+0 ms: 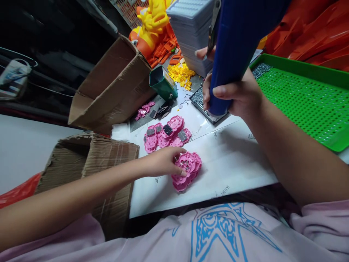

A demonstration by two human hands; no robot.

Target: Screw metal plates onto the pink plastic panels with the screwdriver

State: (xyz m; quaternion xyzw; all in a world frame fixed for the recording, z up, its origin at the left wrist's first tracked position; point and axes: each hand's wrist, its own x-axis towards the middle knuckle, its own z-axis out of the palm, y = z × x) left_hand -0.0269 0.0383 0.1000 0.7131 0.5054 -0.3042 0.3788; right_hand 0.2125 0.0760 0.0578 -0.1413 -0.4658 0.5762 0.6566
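the left hand has its grip closed on the left edge of a stack of pink, wavy-edged plastic shells lying on the white-topped desk. the right hand has its grip wrapped around a thick, dark blue cylindrical tool, held up in front of a shallow black tray of small silvery metal pieces. just beyond the left hand lies a cluster of pink plastic shells with grey and black rectangular plates. farther back are a dark green, open-topped container and a pile of small yellow plastic parts; a bright green perforated plastic tray sits right.
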